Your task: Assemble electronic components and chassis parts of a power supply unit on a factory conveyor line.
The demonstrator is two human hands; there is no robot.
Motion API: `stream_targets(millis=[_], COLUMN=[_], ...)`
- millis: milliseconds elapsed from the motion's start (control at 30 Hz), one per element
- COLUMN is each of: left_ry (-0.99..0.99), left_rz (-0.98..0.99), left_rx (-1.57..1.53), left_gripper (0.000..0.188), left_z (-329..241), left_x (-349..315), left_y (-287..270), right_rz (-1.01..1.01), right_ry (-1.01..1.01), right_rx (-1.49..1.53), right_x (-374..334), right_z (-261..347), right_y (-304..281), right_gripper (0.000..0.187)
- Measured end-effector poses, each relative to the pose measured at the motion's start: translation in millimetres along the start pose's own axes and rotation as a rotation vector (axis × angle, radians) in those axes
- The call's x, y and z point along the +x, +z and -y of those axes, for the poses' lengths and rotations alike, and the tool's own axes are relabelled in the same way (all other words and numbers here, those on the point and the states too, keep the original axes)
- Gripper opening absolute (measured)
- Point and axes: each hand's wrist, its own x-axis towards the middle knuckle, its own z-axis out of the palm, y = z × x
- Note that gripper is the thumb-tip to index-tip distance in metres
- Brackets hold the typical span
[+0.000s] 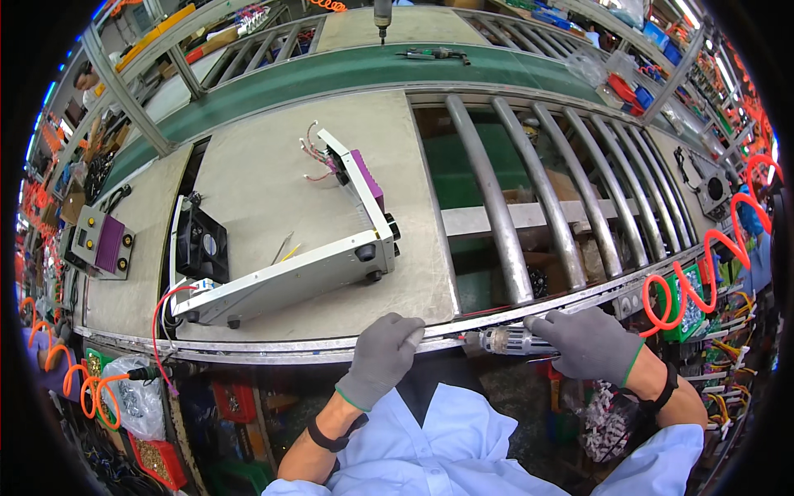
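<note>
My right hand (594,345), in a grey glove, is wrapped round a power screwdriver (511,340) lying level along the table's front rail, its tip toward the left. Just left of that tip is my gloved left hand (382,357), thumb and fingers pressed together at the rail; whatever they pinch is too small to make out. Beyond it on the worktop stands an open metal device housing (302,285), with a black fan (203,244) at its left end. Its purple-and-white panel (361,175) at the right has loose wires (312,155) sticking up.
Metal rollers (550,194) fill the right of the bench. A finished-looking purple-and-grey unit (99,242) sits at far left. An orange coiled hose (674,289) hangs at right. Behind runs a green belt (281,87) under a hanging driver (382,18). Below left is a red parts bin (157,459).
</note>
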Motion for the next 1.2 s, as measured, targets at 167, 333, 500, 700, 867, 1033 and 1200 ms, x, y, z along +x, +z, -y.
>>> stream_targets(millis=[167,333,500,700,867,1033,1200], left_ry=[0.021,0.094,0.172,0.126,-0.557,-0.556,-0.515], left_rz=[-0.006,0.034,0.085,0.023,0.132,0.143,0.193], left_rx=[-0.016,-0.033,0.005,0.000,-0.930,-1.157,-1.121], left_gripper=[0.017,0.018,0.017,0.020,0.026,0.030,0.032], left_z=[-1,-1,-1,1,6,13,21], left_x=[-1,1,4,9,8,10,11], left_y=[5,9,14,3,-22,-33,-45], right_rz=[0.004,-0.002,-0.025,-0.105,-0.290,-0.327,-0.198], right_ry=[-0.022,-0.024,-0.035,-0.031,-0.030,0.029,0.059], right_rx=[0.015,0.011,0.019,0.102,0.357,0.623,0.939], right_x=[3,-4,-7,-14,-8,5,10], right_z=[2,4,6,9,25,49,64], right_y=[-6,-13,-15,-9,19,50,71], right_gripper=[0.051,0.054,0.060,0.062,0.066,0.066,0.070])
